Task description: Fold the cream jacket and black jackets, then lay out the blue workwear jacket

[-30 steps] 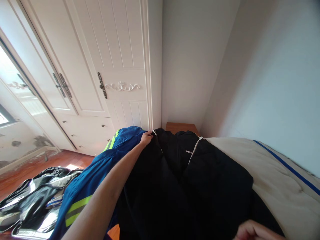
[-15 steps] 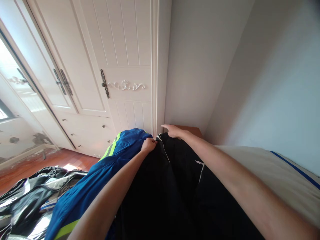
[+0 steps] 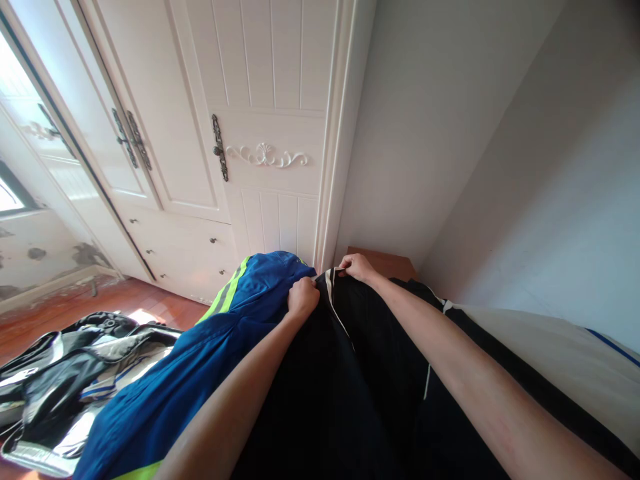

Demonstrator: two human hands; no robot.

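Left hand: fingers closed on the top edge of a black garment. Right hand: finger and thumb pinched at its white trim, just beside. Black garment: spread from centre toward 6 o'clock. Step in hand, apparently: straightening that edge; next move likely calls for firm pinches, drawn evenly apart. Blue garment with yellow bands: 8 o'clock, beside the left arm. Beige bedding: 4 o'clock. Open case, clothes inside: 8 o'clock, farther out. White wardrobe: 11 o'clock.
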